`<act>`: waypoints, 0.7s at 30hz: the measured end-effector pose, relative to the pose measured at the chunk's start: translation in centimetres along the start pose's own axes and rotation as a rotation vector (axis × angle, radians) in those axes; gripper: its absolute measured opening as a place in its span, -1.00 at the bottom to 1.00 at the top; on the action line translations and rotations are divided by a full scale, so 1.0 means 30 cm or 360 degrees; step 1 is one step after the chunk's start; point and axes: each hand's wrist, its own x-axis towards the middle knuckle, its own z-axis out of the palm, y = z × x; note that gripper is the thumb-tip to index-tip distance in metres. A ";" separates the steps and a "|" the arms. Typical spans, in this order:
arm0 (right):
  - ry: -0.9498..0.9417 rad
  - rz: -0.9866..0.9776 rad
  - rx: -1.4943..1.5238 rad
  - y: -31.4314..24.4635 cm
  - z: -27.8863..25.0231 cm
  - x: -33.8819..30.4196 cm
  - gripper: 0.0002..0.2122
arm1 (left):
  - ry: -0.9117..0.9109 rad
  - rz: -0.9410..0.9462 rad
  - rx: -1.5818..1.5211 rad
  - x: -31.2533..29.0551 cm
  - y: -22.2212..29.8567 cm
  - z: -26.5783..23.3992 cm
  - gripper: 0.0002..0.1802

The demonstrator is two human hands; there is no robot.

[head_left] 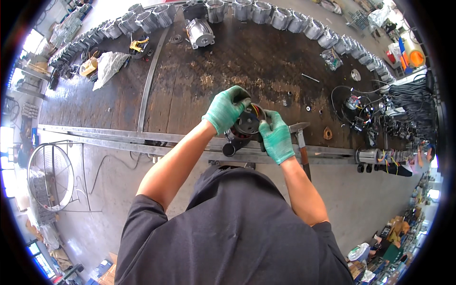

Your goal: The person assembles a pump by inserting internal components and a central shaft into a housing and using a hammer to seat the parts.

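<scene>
Both my hands wear green gloves and meet over the near edge of the workbench. Between them is a round dark motor part with red and yellow wires at its upper right rim. My left hand curls its fingers over the part's upper left side. At the right side my right hand grips it, thumb on the rim. Just below hangs a black cylindrical piece at the bench edge; how it joins the part is hidden. A hammer with a wooden handle lies right beside my right hand, its handle jutting over the edge.
Silver motor housings line the bench's far edge, and one lies on its side nearer. A metal rod and small loose parts lie to the right, before tangled cables. A plastic bag is at left. A large fan stands on the floor.
</scene>
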 end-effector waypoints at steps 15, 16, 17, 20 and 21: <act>-0.0028 0.0073 0.0137 -0.011 -0.015 0.005 -0.74 | -0.0035 0.0024 -0.0181 0.020 -0.005 0.020 -0.76; -0.0032 0.0087 0.0155 -0.014 -0.015 0.004 -0.74 | -0.0043 0.0014 -0.0166 0.021 0.000 0.021 -0.75; -0.0037 0.0098 0.0179 -0.016 -0.017 0.003 -0.73 | -0.0052 0.0005 -0.0151 0.022 0.008 0.021 -0.75; -0.0054 0.0121 0.0236 -0.028 -0.025 0.002 -0.73 | -0.0080 -0.0022 -0.0153 0.033 0.024 0.019 -0.74; -0.0059 0.0130 0.0241 -0.031 -0.029 0.003 -0.73 | -0.0093 -0.0032 -0.0165 0.037 0.027 0.019 -0.74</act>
